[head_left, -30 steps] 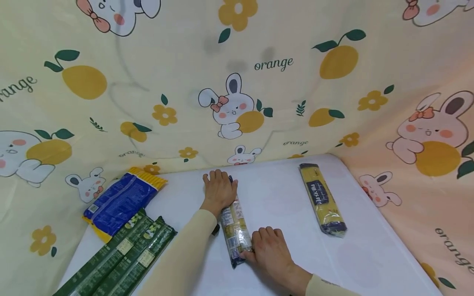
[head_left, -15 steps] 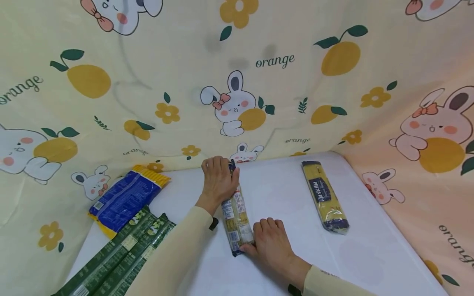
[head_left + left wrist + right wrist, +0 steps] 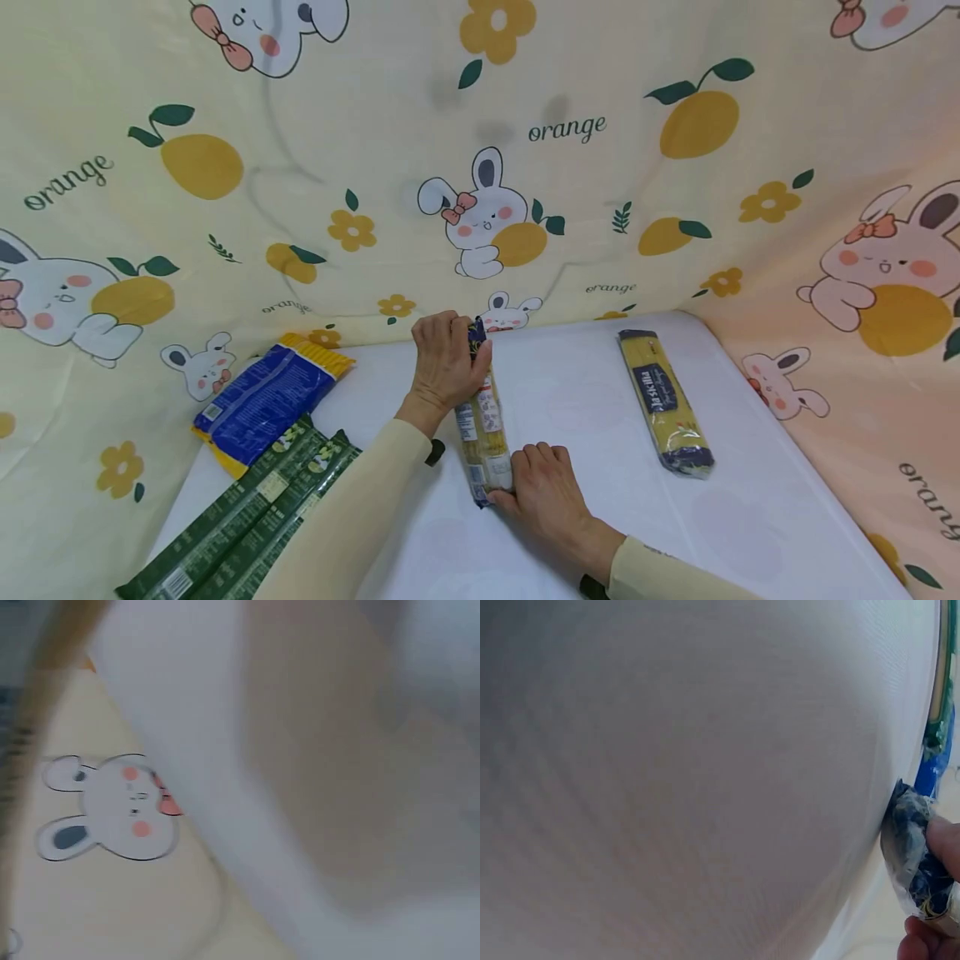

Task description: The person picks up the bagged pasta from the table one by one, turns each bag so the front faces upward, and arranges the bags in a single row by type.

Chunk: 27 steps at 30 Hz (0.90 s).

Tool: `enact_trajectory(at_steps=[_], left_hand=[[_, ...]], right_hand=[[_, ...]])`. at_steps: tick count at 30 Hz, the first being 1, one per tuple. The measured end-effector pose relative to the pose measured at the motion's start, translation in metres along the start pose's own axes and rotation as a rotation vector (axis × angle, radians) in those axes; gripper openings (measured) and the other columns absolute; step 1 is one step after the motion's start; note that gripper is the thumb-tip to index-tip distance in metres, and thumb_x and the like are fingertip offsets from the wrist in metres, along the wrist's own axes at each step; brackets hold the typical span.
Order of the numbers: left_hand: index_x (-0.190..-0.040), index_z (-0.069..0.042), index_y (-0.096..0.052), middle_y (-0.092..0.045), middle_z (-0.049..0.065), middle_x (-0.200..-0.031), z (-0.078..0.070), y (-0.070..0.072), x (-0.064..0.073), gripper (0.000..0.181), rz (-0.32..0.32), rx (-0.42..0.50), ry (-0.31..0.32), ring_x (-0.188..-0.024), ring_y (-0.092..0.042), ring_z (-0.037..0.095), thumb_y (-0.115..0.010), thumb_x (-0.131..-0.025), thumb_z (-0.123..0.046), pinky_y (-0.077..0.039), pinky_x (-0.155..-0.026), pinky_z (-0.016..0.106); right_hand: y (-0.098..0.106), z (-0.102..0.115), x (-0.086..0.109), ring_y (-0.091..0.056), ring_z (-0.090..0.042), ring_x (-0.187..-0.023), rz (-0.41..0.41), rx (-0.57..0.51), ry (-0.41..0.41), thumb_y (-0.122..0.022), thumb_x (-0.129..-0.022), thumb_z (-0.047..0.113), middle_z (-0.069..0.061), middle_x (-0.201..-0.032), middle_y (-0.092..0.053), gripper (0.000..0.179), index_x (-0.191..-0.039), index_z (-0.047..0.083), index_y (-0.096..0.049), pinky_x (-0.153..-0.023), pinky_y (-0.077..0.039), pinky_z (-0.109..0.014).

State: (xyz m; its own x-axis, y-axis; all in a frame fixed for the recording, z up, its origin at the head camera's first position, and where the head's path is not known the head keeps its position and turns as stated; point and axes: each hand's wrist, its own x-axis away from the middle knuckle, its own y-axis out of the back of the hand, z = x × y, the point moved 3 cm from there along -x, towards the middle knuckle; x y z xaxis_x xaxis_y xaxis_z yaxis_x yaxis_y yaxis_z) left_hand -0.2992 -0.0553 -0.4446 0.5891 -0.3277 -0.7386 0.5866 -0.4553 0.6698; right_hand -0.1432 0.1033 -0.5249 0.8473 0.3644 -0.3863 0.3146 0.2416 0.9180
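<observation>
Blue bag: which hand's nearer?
Left. The left hand holds the far end of a packet, right of the blue bag; the right hand, at the near end, is farther right.

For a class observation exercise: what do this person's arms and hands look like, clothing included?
The left hand and right hand wear no gloves. The left sleeve and right sleeve are pale cream; the right bears a small, unreadable dark marking. A black piece shows beside each sleeve end.

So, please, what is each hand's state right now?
Left hand: closed, holding the middle pasta packet at its far end.
Right hand: closed, holding its near end.
</observation>
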Motion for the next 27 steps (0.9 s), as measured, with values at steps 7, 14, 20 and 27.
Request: enact_trajectory(at_steps=[7, 14, 20, 27], left_hand=[[-0.123, -0.008, -0.056, -0.043, 0.013, -0.121, -0.012, 0.020, -0.009, 0.046, 0.111, -0.043, 0.079, -0.112, -0.038, 0.035, -0.047, -0.104, -0.048, -0.029, -0.095, 0.052], [-0.124, -0.006, -0.061, -0.058, 0.017, -0.113, -0.021, 0.041, -0.025, 0.056, 0.170, -0.154, 0.170, -0.107, -0.046, 0.038, -0.048, -0.106, -0.057, -0.031, -0.090, 0.055], [-0.117, -0.008, -0.061, -0.062, 0.016, -0.100, -0.022, 0.047, -0.028, 0.059, 0.173, -0.173, 0.241, -0.099, -0.052, 0.037, -0.049, -0.104, -0.065, -0.033, -0.089, 0.054], [-0.110, -0.008, -0.059, -0.062, 0.013, -0.092, -0.021, 0.048, -0.026, 0.051, 0.125, -0.191, 0.235, -0.091, -0.053, 0.034, -0.061, -0.101, -0.058, -0.034, -0.083, 0.049]], right_hand=[[0.003, -0.006, -0.003, -0.050, -0.021, -0.076, -0.024, 0.009, 0.006, -0.087, -0.081, 0.055, 0.000, -0.077, -0.051, 0.056, -0.087, 0.010, -0.056, -0.079, -0.040, -0.039], [0.005, -0.012, -0.012, -0.054, -0.028, -0.076, -0.140, 0.098, 0.026, -0.095, -0.074, 0.047, -0.006, -0.076, -0.053, 0.058, -0.087, 0.006, -0.055, -0.076, -0.043, -0.042], [0.003, -0.005, -0.016, -0.052, -0.029, -0.075, -0.191, 0.195, 0.060, -0.092, -0.070, 0.041, -0.007, -0.075, -0.052, 0.054, -0.086, 0.006, -0.054, -0.073, -0.043, -0.042], [0.001, 0.003, -0.013, -0.049, -0.028, -0.070, -0.192, 0.203, 0.086, -0.091, -0.074, 0.045, -0.007, -0.073, -0.046, 0.057, -0.085, 0.006, -0.050, -0.070, -0.043, -0.042]])
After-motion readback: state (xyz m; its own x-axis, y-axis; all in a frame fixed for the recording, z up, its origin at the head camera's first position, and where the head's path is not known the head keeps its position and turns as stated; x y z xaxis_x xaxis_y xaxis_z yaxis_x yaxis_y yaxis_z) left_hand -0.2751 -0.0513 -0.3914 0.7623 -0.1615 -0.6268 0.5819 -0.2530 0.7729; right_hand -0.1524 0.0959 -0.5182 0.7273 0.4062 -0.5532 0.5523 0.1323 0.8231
